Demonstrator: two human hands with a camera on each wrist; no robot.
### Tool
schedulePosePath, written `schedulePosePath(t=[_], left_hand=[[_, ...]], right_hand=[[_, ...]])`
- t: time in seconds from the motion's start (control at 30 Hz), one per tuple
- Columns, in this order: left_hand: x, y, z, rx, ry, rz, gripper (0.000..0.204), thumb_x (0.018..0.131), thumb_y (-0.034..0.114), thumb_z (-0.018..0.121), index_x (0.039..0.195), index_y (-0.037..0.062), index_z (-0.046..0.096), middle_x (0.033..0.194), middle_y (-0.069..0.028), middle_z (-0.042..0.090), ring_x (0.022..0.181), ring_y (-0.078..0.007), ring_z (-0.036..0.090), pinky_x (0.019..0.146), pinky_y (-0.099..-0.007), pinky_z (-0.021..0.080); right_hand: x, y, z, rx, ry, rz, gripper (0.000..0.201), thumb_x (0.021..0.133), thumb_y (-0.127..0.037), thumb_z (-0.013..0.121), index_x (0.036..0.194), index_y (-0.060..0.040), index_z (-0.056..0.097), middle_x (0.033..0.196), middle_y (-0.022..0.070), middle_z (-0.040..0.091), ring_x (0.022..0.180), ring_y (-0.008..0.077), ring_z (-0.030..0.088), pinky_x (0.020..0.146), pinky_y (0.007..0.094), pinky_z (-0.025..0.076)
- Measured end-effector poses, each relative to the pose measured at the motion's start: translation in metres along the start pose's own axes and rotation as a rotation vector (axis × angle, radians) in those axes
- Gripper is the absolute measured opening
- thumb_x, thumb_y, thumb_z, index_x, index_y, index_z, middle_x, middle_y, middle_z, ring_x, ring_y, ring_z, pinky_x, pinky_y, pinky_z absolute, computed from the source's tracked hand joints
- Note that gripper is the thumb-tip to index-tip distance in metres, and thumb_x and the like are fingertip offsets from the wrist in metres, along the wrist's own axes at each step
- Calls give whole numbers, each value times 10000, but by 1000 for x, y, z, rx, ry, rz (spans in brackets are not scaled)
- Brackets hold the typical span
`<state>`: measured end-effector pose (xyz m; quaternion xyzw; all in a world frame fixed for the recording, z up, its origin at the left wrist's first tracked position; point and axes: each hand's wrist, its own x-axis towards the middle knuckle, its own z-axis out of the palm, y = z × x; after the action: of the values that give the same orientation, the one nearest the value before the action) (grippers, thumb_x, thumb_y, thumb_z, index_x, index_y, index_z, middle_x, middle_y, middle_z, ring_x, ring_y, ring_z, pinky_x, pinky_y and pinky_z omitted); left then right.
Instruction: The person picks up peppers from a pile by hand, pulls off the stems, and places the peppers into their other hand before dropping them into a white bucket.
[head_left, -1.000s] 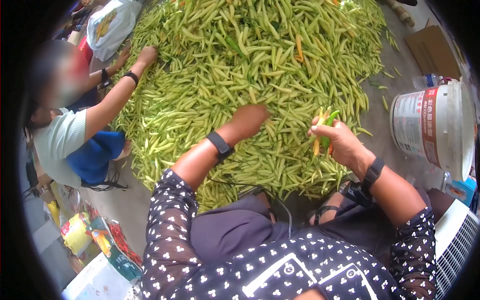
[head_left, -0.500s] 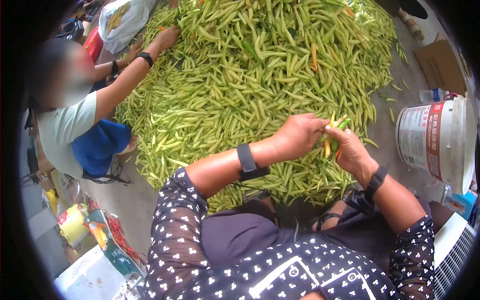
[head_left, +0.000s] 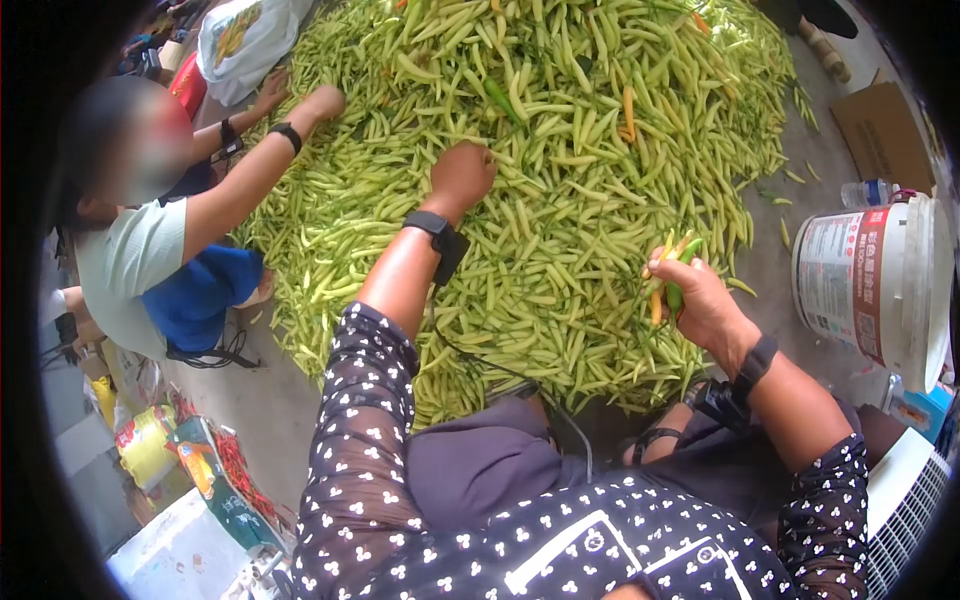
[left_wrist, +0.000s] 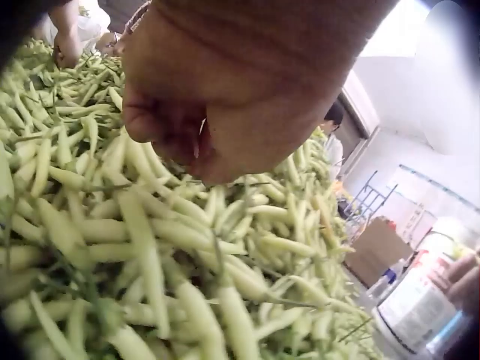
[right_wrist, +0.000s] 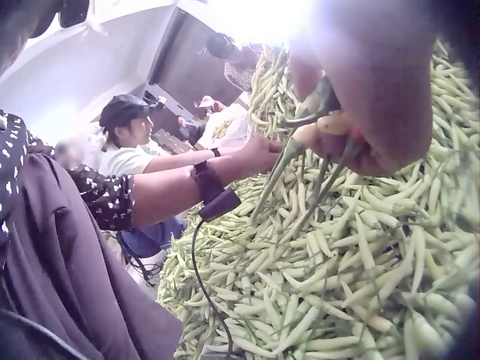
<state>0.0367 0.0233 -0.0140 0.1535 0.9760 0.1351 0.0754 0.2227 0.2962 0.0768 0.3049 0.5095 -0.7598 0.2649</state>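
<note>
Pale green-yellow peppers lie in a wide heap. My left hand is over the heap's middle, knuckles up. In the left wrist view the left hand has its fingers curled down close above the peppers; no pepper shows between them, though the palm side is partly hidden. My right hand, at the heap's right side, grips a small bunch of orange, yellow and green peppers. In the right wrist view long green stems stick out of the right hand.
At the left a person in a light shirt reaches into the heap. A white bag stands behind them. To the right are a white bucket and a cardboard box. A dark cable hangs from my left wrist.
My left hand has come away from the bunch at my right hand and moved up and left over the heap. The right hand still holds the bunch. The other person's hand has moved slightly.
</note>
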Motion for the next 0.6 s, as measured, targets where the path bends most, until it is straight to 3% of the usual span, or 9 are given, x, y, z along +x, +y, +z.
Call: schedulePosePath(t=[0.1,0.17,0.23,0.3,0.37,0.5,0.6], left_hand=[[-1,4,-2,-27,-27,15,181,759,243,605,795,73,654,831,-151,603,764,-336,583,663,-419,464],[-13,20,-19,-339,237,91,181,757,236,618,803,64,655,778,-148,602,719,-317,583,646,-403,467],[-29,50,-43,-535,226,212,150,777,160,623,810,15,640,751,-102,598,668,-210,579,605,-308,461],[-49,83,-49,-802,-54,168,117,796,116,616,818,6,647,763,-68,600,671,-155,571,589,-261,456],[-70,115,-40,-968,-122,272,98,800,103,621,823,14,657,782,-41,593,681,-132,559,594,-233,448],[-86,145,-26,-1058,-135,269,150,771,150,663,837,15,664,803,-52,587,708,-134,561,616,-245,447],[-78,136,-23,-938,-73,343,263,779,220,651,958,28,635,875,-104,587,835,-207,570,733,-300,456]], right_hand=[[0,-1,0,-2,16,-15,179,769,-207,627,901,-127,535,815,-10,535,702,118,515,533,276,402],[0,-1,-2,16,-4,-20,171,775,-195,623,900,-121,534,809,-6,544,711,126,531,551,278,415],[0,1,-2,35,-33,-19,163,780,-183,620,900,-114,534,803,-1,552,719,135,548,569,280,428],[2,2,2,60,-35,-29,143,790,-154,610,897,-98,532,800,9,565,735,146,570,604,287,455],[3,0,8,59,-56,-34,152,799,-137,601,924,-81,535,826,17,577,723,144,566,618,291,468],[-2,-6,13,2,-147,21,211,797,-131,603,987,-67,537,852,21,586,702,127,564,583,261,467],[1,-1,10,22,-48,-5,205,798,-132,601,985,-78,536,849,21,583,643,118,567,488,228,440]])
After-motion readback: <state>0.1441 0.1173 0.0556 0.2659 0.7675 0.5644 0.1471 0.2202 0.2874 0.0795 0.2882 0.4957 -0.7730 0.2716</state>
